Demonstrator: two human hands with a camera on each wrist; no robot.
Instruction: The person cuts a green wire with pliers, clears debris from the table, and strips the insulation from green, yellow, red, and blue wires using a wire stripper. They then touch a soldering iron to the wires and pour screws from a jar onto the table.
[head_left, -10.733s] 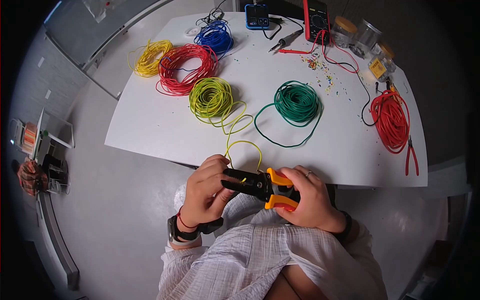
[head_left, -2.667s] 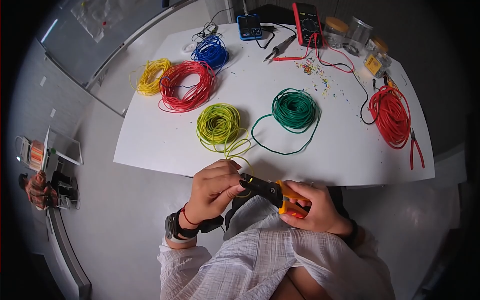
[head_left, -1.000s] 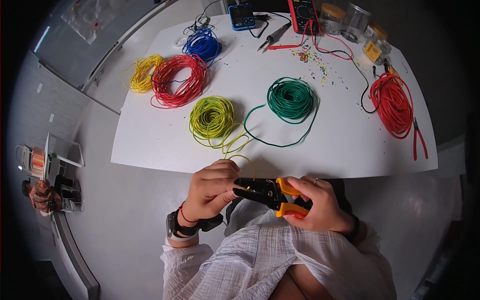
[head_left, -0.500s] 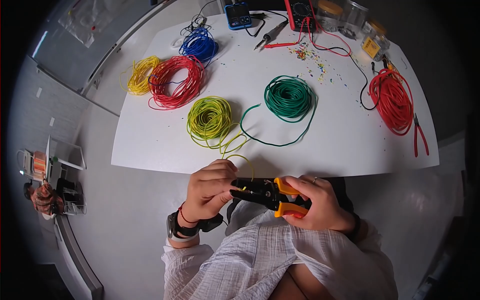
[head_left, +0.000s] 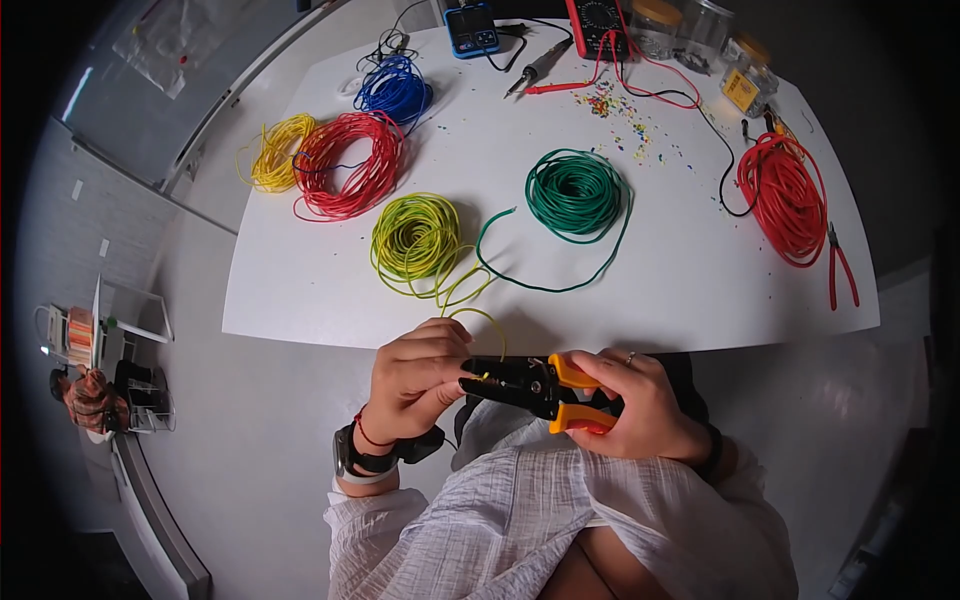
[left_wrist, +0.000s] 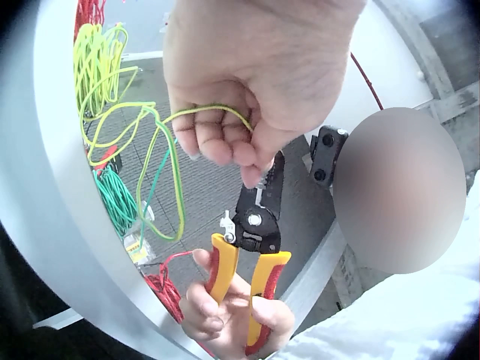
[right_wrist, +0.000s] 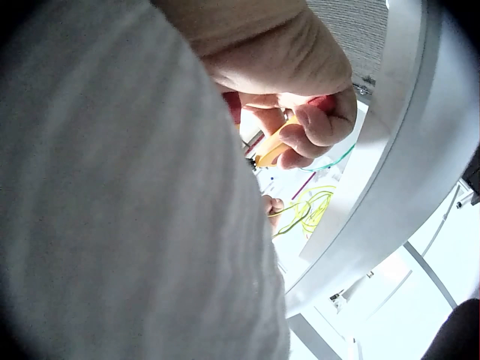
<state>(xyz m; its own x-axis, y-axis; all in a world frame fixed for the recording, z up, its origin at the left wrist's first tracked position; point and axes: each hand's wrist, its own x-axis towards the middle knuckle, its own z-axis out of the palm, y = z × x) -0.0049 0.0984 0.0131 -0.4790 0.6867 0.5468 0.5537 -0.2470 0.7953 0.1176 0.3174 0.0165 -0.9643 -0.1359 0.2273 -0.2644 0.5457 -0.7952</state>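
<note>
In the head view the left hand [head_left: 418,378] pinches the end of a yellow-green wire [head_left: 489,319] at the tips of a black-jawed wire stripper [head_left: 512,386]. The right hand [head_left: 645,410] grips the stripper's orange and red handles. A bit of yellow shows between the jaws, which stand apart. The left wrist view shows the wire [left_wrist: 175,169] running through the curled fingers of the left hand [left_wrist: 255,82], with the handles [left_wrist: 266,289] spread below. In the right wrist view a sleeve hides most of the tool; fingers [right_wrist: 319,124] wrap a handle.
On the white table [head_left: 690,290] lie a yellow-green coil [head_left: 415,238], a green coil [head_left: 574,195], red [head_left: 350,165], yellow [head_left: 283,152] and blue [head_left: 395,92] coils. A multimeter [head_left: 600,30], soldering iron [head_left: 540,66], jars, another red coil [head_left: 783,200] and red-handled pliers [head_left: 840,268] stand or lie farther off.
Compared with the oldest frame, the green coil's loose end lies farther from the coil. Over the last second the view has shifted slightly; both hands keep nearly the same hold, with the jaws apart.
</note>
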